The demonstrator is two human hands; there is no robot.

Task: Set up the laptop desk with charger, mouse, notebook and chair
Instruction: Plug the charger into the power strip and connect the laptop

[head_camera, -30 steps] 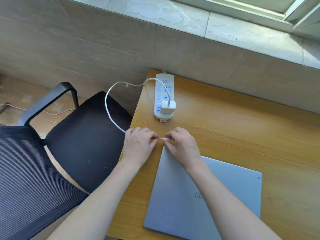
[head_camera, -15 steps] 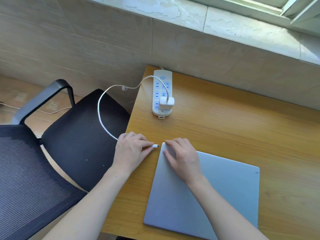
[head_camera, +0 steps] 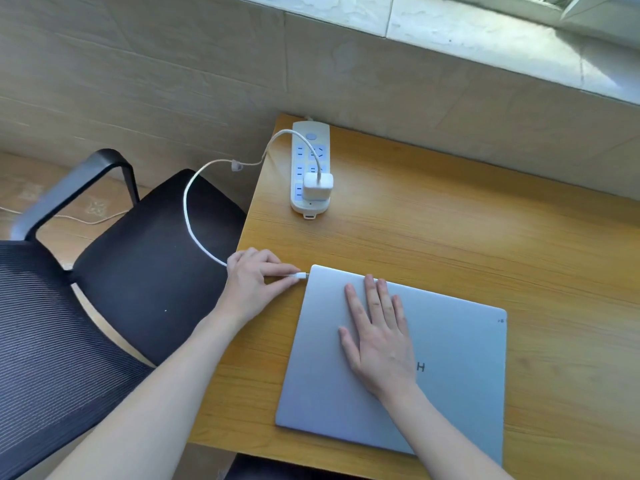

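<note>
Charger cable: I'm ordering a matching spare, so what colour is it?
White, like its plug block; the charger cable shows best in the head view, against the black chair seat.

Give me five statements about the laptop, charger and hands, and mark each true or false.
1. The laptop lid is open. False: it lies closed on the desk.
2. The left hand pinches the cable plug at the laptop's left edge. True.
3. The right hand grips the charger. False: it rests flat on the laptop lid.
4. The charger sits in the power strip. True.
5. The chair stands right of the desk. False: it stands at the left.
</note>
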